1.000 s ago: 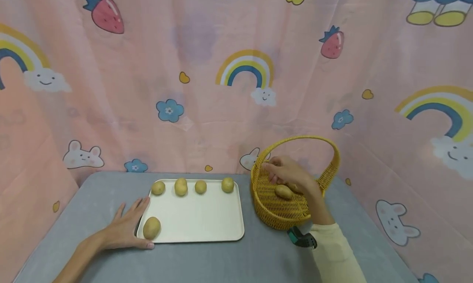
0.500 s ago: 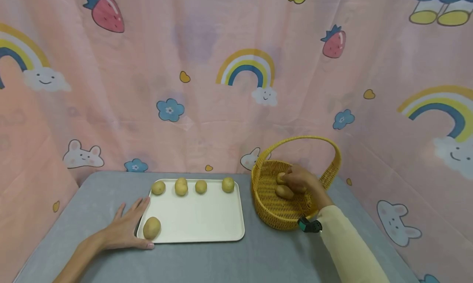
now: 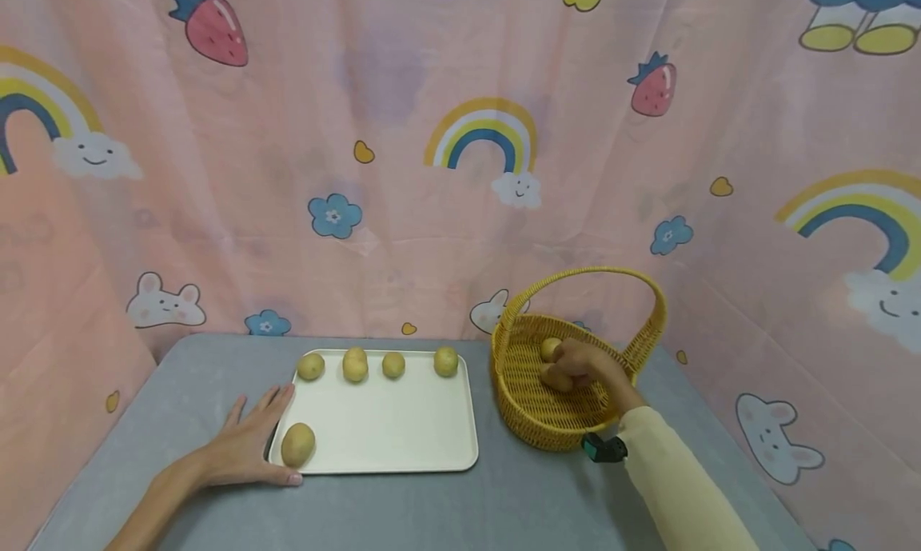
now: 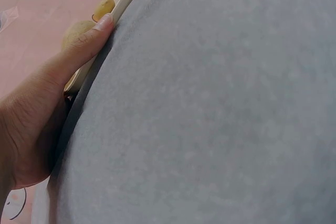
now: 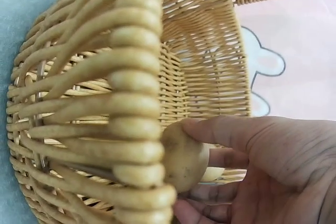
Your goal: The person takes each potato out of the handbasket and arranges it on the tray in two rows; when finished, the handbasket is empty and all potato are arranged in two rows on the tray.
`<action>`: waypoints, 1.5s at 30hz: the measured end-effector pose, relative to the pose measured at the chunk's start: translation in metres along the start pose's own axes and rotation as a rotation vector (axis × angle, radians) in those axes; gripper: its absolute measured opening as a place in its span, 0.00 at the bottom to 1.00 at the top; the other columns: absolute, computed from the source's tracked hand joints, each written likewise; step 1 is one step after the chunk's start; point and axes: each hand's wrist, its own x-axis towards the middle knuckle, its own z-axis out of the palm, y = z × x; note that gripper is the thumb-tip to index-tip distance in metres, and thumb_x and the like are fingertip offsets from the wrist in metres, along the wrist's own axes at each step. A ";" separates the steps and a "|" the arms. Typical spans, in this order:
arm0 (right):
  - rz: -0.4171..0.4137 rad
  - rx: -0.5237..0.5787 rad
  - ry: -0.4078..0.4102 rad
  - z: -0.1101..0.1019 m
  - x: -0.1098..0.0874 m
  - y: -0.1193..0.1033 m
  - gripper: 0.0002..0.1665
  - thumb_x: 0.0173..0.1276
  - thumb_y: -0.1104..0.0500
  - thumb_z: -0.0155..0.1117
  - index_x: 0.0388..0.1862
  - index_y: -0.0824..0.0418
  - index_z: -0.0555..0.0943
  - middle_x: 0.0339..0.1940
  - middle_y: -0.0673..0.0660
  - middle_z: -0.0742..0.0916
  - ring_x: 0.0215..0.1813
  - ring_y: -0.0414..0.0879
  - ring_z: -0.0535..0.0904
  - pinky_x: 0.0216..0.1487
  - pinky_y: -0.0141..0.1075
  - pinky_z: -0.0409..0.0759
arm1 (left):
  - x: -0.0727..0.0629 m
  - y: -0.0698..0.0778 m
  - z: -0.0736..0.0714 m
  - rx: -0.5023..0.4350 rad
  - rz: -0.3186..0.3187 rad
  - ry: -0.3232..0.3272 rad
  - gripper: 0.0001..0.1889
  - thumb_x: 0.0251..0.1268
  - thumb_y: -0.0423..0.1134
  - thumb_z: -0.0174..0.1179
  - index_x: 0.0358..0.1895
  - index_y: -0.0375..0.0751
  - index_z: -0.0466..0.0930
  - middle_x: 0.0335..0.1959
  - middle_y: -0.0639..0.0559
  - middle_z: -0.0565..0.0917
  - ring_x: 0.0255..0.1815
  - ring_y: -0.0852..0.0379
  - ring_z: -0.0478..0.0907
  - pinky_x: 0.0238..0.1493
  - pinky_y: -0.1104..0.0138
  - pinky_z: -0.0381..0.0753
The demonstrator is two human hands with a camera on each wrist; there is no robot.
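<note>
My left hand (image 3: 245, 447) lies with spread, straight fingers along the left edge of the white tray (image 3: 388, 431), its thumb at the front edge. One potato (image 3: 297, 445) sits on the tray right beside that hand; several more potatoes, such as this round one (image 3: 446, 362), line the tray's back edge. Inside the yellow wicker basket (image 3: 536, 431), my right hand (image 3: 586, 363) grips a potato (image 5: 184, 158), thumb on top and fingers curled beneath, as the right wrist view shows. Another potato (image 3: 550, 349) lies just behind it in the basket.
The basket's tall arched handle (image 3: 590, 271) rises over my right hand. A grey cloth-covered table (image 3: 403, 511) carries tray and basket, which stand apart. Behind hangs a pink patterned curtain (image 3: 403, 271). A dark wrist strap (image 3: 604, 449) shows at my right sleeve.
My right hand has come down from above the basket's left side to the potatoes at its right, and now grips one. The left hand has stayed at the tray.
</note>
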 end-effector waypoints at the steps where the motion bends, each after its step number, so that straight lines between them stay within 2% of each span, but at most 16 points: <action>1: -0.003 0.003 0.002 0.000 -0.001 0.000 0.13 0.77 0.61 0.58 0.29 0.61 0.76 0.25 0.50 0.72 0.28 0.42 0.68 0.34 0.37 0.76 | 0.000 -0.001 0.001 0.000 0.012 0.008 0.71 0.42 0.65 0.78 0.84 0.30 0.46 0.82 0.23 0.54 0.83 0.21 0.47 0.77 0.26 0.28; 3: -0.021 -0.005 0.011 -0.001 -0.003 -0.002 0.12 0.78 0.59 0.57 0.36 0.66 0.81 0.28 0.52 0.76 0.27 0.42 0.70 0.33 0.37 0.77 | -0.001 -0.004 0.002 0.004 0.035 0.031 0.71 0.43 0.65 0.78 0.84 0.30 0.46 0.81 0.22 0.56 0.82 0.21 0.48 0.77 0.27 0.27; 4: -0.027 -0.006 0.019 -0.002 -0.005 -0.004 0.14 0.78 0.58 0.58 0.43 0.70 0.83 0.32 0.54 0.80 0.29 0.43 0.72 0.33 0.37 0.79 | -0.001 -0.005 0.003 0.009 0.046 0.043 0.71 0.43 0.65 0.78 0.83 0.30 0.46 0.81 0.21 0.56 0.82 0.21 0.48 0.77 0.27 0.27; 7: -0.049 0.004 0.044 -0.005 -0.011 -0.009 0.23 0.78 0.55 0.60 0.57 0.73 0.83 0.37 0.58 0.85 0.27 0.43 0.74 0.30 0.36 0.79 | -0.001 -0.009 0.006 0.019 0.060 0.062 0.70 0.43 0.66 0.77 0.84 0.32 0.47 0.80 0.21 0.57 0.83 0.24 0.49 0.79 0.30 0.23; 9: -0.069 0.008 0.055 -0.007 -0.017 -0.013 0.19 0.77 0.54 0.60 0.48 0.71 0.85 0.28 0.56 0.84 0.22 0.41 0.70 0.25 0.34 0.74 | -0.001 -0.010 0.006 0.022 0.053 0.056 0.71 0.44 0.67 0.77 0.84 0.32 0.46 0.81 0.22 0.56 0.84 0.26 0.47 0.80 0.33 0.19; 11: -0.093 0.023 0.067 -0.007 -0.023 -0.016 0.15 0.74 0.55 0.60 0.33 0.65 0.84 0.17 0.52 0.78 0.17 0.39 0.63 0.22 0.33 0.67 | -0.001 -0.009 0.007 0.013 0.048 0.049 0.71 0.43 0.67 0.77 0.84 0.31 0.46 0.81 0.22 0.56 0.84 0.26 0.46 0.80 0.33 0.19; 14: -0.131 0.045 0.092 -0.006 -0.037 -0.024 0.17 0.69 0.57 0.60 0.19 0.57 0.73 0.12 0.47 0.69 0.16 0.39 0.55 0.20 0.33 0.60 | 0.000 -0.004 0.004 -0.001 0.026 0.023 0.72 0.43 0.66 0.78 0.84 0.30 0.46 0.82 0.23 0.54 0.84 0.22 0.45 0.79 0.29 0.22; 16: -0.146 0.080 0.114 -0.005 -0.050 -0.031 0.15 0.68 0.57 0.60 0.22 0.58 0.71 0.15 0.48 0.71 0.19 0.40 0.59 0.23 0.34 0.63 | 0.000 -0.001 0.003 -0.010 0.014 0.013 0.71 0.42 0.65 0.78 0.83 0.28 0.47 0.82 0.22 0.54 0.82 0.19 0.46 0.78 0.27 0.26; 18: -0.170 0.109 0.140 -0.003 -0.063 -0.039 0.12 0.68 0.56 0.60 0.30 0.62 0.72 0.22 0.52 0.75 0.23 0.43 0.65 0.27 0.35 0.68 | 0.000 0.000 0.003 -0.015 -0.005 0.002 0.71 0.42 0.65 0.78 0.83 0.29 0.46 0.83 0.23 0.53 0.83 0.20 0.46 0.79 0.28 0.23; 21: -0.230 0.178 0.168 0.002 -0.080 -0.050 0.15 0.70 0.56 0.62 0.43 0.66 0.71 0.32 0.55 0.77 0.30 0.46 0.73 0.33 0.38 0.75 | 0.001 0.001 0.002 -0.017 -0.019 -0.007 0.71 0.42 0.64 0.78 0.83 0.28 0.46 0.83 0.22 0.53 0.83 0.21 0.45 0.78 0.27 0.24; 24: -0.305 0.225 0.191 0.010 -0.091 -0.062 0.16 0.70 0.57 0.63 0.46 0.68 0.70 0.30 0.56 0.77 0.29 0.46 0.73 0.32 0.38 0.76 | 0.002 0.002 0.002 -0.025 -0.030 -0.018 0.72 0.42 0.64 0.78 0.83 0.29 0.46 0.83 0.22 0.52 0.83 0.21 0.45 0.78 0.27 0.24; 28: -0.382 0.205 0.206 0.024 -0.096 -0.082 0.20 0.69 0.59 0.62 0.55 0.70 0.77 0.34 0.58 0.81 0.33 0.46 0.76 0.34 0.38 0.78 | 0.001 -0.004 0.005 -0.019 -0.012 -0.005 0.72 0.43 0.65 0.78 0.84 0.31 0.44 0.83 0.23 0.52 0.84 0.23 0.44 0.79 0.30 0.20; 31: -0.432 0.205 0.172 0.038 -0.093 -0.096 0.23 0.68 0.59 0.61 0.59 0.66 0.81 0.44 0.60 0.85 0.40 0.47 0.78 0.38 0.37 0.79 | 0.001 -0.006 0.006 -0.017 0.003 0.012 0.72 0.43 0.66 0.77 0.84 0.32 0.44 0.83 0.22 0.53 0.84 0.23 0.45 0.79 0.30 0.20; 34: -0.480 0.292 0.088 0.054 -0.085 -0.112 0.22 0.67 0.61 0.60 0.59 0.66 0.80 0.49 0.63 0.84 0.42 0.47 0.77 0.39 0.36 0.79 | 0.000 -0.004 0.005 -0.015 -0.002 0.008 0.72 0.42 0.65 0.78 0.84 0.30 0.45 0.82 0.22 0.53 0.82 0.20 0.46 0.78 0.27 0.24; 40: -0.544 0.403 -0.037 0.086 -0.071 -0.147 0.23 0.65 0.64 0.60 0.60 0.68 0.75 0.48 0.63 0.82 0.38 0.46 0.81 0.35 0.34 0.83 | 0.001 0.000 0.003 -0.011 -0.030 -0.018 0.72 0.42 0.64 0.78 0.83 0.29 0.45 0.83 0.23 0.53 0.82 0.20 0.45 0.77 0.26 0.27; 45: -0.505 0.497 -0.105 0.113 -0.056 -0.175 0.19 0.68 0.63 0.64 0.56 0.65 0.76 0.41 0.59 0.82 0.31 0.46 0.86 0.35 0.41 0.89 | 0.001 0.000 0.002 -0.004 -0.032 -0.027 0.71 0.43 0.64 0.77 0.84 0.29 0.44 0.84 0.24 0.51 0.83 0.20 0.45 0.78 0.27 0.26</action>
